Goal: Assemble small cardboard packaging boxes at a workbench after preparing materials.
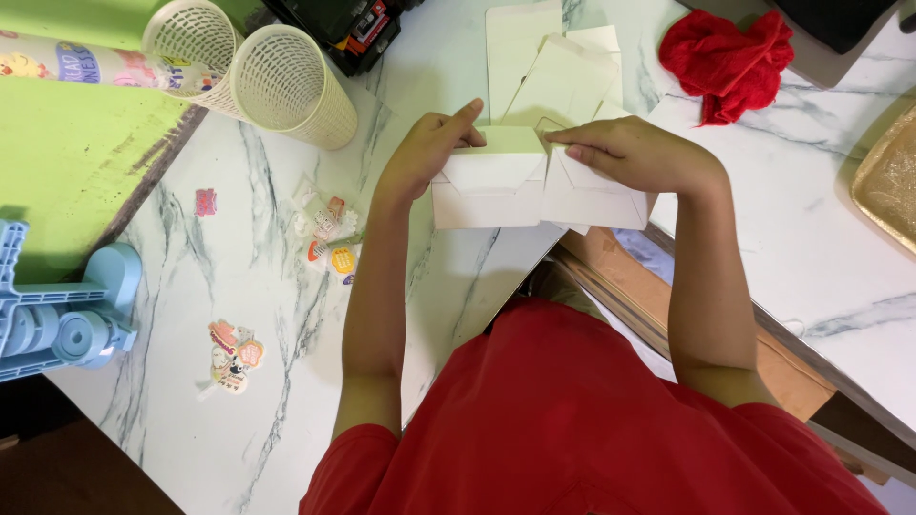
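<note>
1. White card box (491, 176) is the landmark: half-folded, flaps open, held above the marble table (821, 248) near its corner edge, straight ahead of the red shirt (572, 420).
2. Left hand (425, 153): fingers curled together on the box's left top edge, thumb reaching across the flap. Pinching card, not spread.
3. Right hand (634, 153): fingers pressed together flat over the box's right half, tips at the centre seam, clamping it down.
4. Risk, my read: flap creases look shallow, so uneven pressure from the two hands could buckle a panel or tear a tab.
5. Risk: the box's right end overhangs the table edge. If the grip slips, I judge it drops into the gap over the brown board (668, 305).
6. Flat box blanks (549, 57) lie just beyond the box, stacked loosely and overlapping. A sweep of either wrist could scatter them.
7. Containers: two cream mesh cups (277, 81) lie tipped on their sides, well left of and beyond the box. Both look empty from here.
8. Gold tray (887, 181) sits far right of the box; contents I cannot tell.
9. The box itself holds nothing visible.
10. Red cloth (730, 62) lies beyond-right of the box; stickers (329, 234) are left of it; blue tool (62, 319) is far left.
</note>
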